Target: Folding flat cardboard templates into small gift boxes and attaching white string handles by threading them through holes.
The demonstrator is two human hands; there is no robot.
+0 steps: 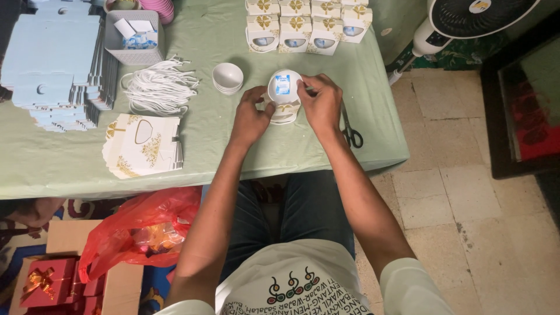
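White cords (158, 87), stacked bowls (227, 77), scissors (350, 131) and flat cartons (143, 146) lie on the green table (233, 140); a red bag (143, 227) sits below.

Single head-worn camera, looking steeply down from above the seated person, facing across the near edge of the pale green cloth-covered table (70, 169), close over both forearms, tiled floor at right

Open cloth between bowl stack (227, 78) and scissors (350, 129).

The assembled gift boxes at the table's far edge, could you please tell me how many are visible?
8: four in the front row, four behind. More may lie beyond the frame's top edge.
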